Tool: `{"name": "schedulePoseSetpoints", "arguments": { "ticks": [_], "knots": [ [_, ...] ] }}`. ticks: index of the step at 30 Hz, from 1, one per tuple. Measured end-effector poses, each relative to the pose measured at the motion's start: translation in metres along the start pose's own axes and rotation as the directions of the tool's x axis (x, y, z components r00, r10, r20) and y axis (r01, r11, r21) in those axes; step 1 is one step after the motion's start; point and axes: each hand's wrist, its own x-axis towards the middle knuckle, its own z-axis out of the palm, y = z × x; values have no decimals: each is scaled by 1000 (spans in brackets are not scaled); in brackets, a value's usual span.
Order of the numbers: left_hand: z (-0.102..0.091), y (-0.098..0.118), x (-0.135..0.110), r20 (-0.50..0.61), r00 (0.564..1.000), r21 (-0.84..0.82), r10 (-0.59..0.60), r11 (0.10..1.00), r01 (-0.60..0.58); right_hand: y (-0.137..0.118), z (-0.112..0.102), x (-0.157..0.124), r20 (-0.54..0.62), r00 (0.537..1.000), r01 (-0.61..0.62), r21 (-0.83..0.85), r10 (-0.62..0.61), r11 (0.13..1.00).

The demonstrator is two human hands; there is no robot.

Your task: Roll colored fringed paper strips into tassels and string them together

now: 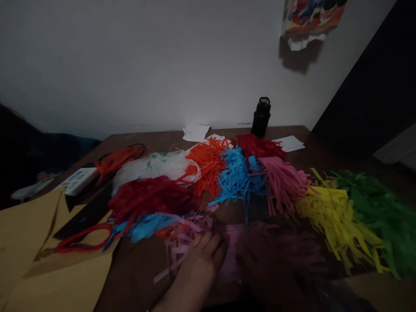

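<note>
L fingers (205, 239) bent at pink fringed paper (231, 245), can't tell grip; R fingers (249, 252) opp. side, too dark to tell

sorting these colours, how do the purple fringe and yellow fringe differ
Look: the purple fringe is dim, the yellow fringe bright. Spread: the purple one's strips lie either side of a flat middle; the yellow one's mostly trail one way. Contact: the left hand is on the purple one; no hand touches the yellow one. Both have thin strips.
</note>
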Motion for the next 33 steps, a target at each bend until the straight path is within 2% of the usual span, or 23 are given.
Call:
{"name": "schedulePoseSetpoints", "arguments": {
  "ticks": [2,4,7,9,11,13,15,18,20,24,27,29,31,33],
  "knots": [
    [2,2,-7,-75,997,-69,21,997,-26,-4,3,-4,-48,996,72,28,-70,997],
    [3,5,-16,-157,984,-128,85,986,-106,-5,4,-10,-107,986,137,51,-131,989],
    [2,10,-29,-196,969,-173,153,967,-188,-2,1,-20,-187,965,201,92,-182,975],
    [0,11,-34,-187,979,-194,84,973,-121,4,-2,-27,-249,952,210,117,-177,971],
    [-1,10,-36,-144,989,-222,-12,975,-20,9,-6,-31,-240,963,164,144,-127,976],
    [-2,9,-35,-82,993,-211,-86,975,67,12,-8,-31,-169,984,86,128,-63,988],
    [0,9,-31,-56,989,-142,-140,981,131,12,-10,-27,-51,999,-1,14,2,1000],
    [2,10,-23,-9,968,-16,-253,967,252,10,-8,-18,68,994,-72,-164,84,984],
    [3,12,-19,37,943,37,-329,944,328,9,-3,-12,110,986,-104,-185,126,977],
    [6,12,-14,85,918,79,-388,921,381,11,3,-4,95,978,-173,-145,188,974],
    [15,11,-16,15,925,114,-380,920,376,13,-4,2,50,978,-196,-95,201,976],
    [21,10,-19,-64,939,87,-338,935,343,13,-10,5,23,991,-127,-44,128,991],
    [23,10,-21,-106,957,2,-270,962,272,11,-13,7,-1,1000,30,38,-30,999],
    [20,9,-21,-110,972,-101,-210,975,199,8,-11,7,-53,984,175,92,-171,980]
  ]
}}
